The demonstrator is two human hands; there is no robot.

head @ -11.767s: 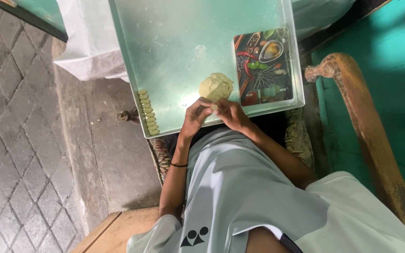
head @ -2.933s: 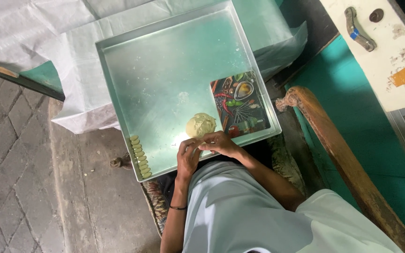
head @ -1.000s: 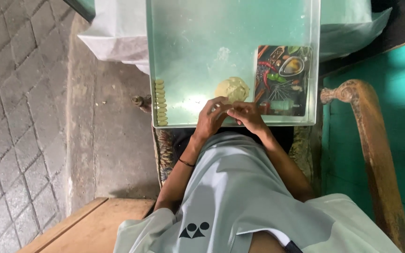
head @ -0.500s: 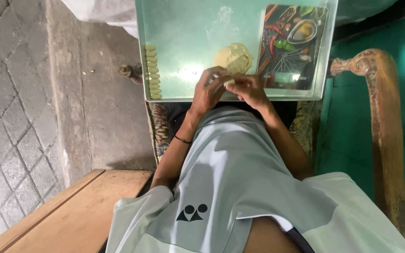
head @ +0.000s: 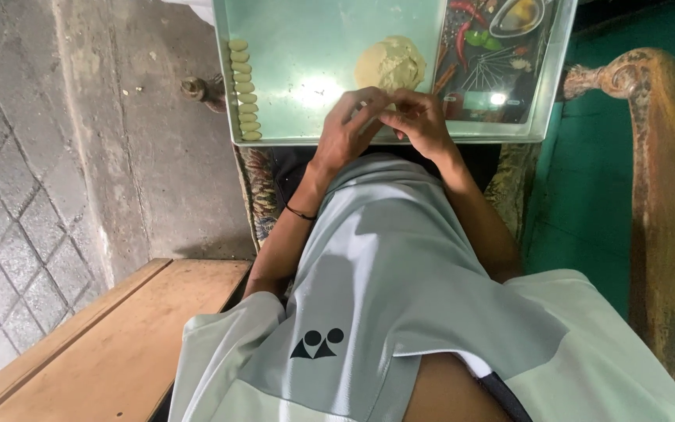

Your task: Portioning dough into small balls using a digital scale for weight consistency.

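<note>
A metal baking tray (head: 298, 47) sits in front of me at the top of the head view. On it lies a pale lump of dough (head: 390, 66), and a row of several small shaped dough pieces (head: 242, 90) runs along its left side. My left hand (head: 345, 133) and my right hand (head: 419, 121) meet fingertip to fingertip just below the lump, at the tray's near edge. They pinch a small bit of dough between them, mostly hidden by the fingers.
A dark printed board with pictures of spices (head: 490, 55) lies on the tray's right part. A worn wooden armrest (head: 654, 180) runs down the right. A wooden bench (head: 111, 336) is at lower left, grey paving (head: 25, 156) at left.
The view has tilted down, so the tray sits higher in frame. Both hands stay together by the dough lump, working a small piece.
</note>
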